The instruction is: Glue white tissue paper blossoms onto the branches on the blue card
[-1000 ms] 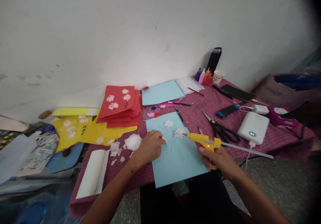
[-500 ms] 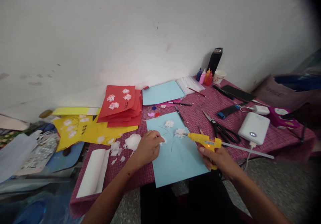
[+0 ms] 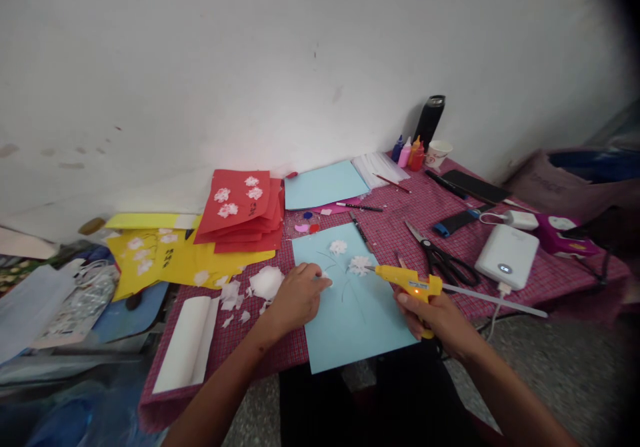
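Note:
My left hand (image 3: 300, 295) is at the left side of a light blue sheet of paper (image 3: 370, 327), fingers curled and pressed on a small white paper flower (image 3: 326, 281), which they partly cover. Two more white paper flowers lie on the sheet: one near its top (image 3: 338, 247), the other (image 3: 359, 265) right by the glue gun's nozzle. Thin pencil lines run between them. In my right hand (image 3: 425, 310) is a yellow hot glue gun (image 3: 407, 280), its small light glowing orange, a long glue stick (image 3: 495, 300) jutting from its back.
Torn white paper (image 3: 267, 282) lies left of my left hand, near a folded white sheet (image 3: 185, 347). Red cards (image 3: 237, 200) and yellow cards (image 3: 185, 263) are behind. Black scissors (image 3: 440, 257), a white power bank (image 3: 507, 257) and paint bottles (image 3: 405, 153) are on the right.
My left fingers have shifted slightly right and flattened a little over the white flower. The glue gun and my right hand have hardly moved.

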A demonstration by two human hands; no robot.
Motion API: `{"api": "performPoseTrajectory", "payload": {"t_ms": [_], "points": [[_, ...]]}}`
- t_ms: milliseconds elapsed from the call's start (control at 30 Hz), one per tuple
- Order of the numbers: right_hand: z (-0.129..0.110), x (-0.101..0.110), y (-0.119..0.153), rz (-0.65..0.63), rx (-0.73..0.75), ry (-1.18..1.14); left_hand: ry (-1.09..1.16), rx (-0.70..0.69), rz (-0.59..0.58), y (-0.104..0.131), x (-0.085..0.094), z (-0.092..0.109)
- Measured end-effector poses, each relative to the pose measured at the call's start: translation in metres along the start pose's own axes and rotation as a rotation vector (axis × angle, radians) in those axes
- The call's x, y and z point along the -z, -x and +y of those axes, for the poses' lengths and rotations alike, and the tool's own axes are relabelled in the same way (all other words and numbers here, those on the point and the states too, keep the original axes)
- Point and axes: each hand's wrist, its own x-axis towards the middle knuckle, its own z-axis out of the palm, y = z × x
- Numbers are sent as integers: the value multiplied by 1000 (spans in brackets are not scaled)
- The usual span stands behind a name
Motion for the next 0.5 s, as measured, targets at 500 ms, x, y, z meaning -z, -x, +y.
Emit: {"api": "performPoseTrajectory", "payload": {"t_ms": [500], "points": [[-3, -1, 1, 21, -4, -9, 5, 27, 105, 5, 1, -10]]}}
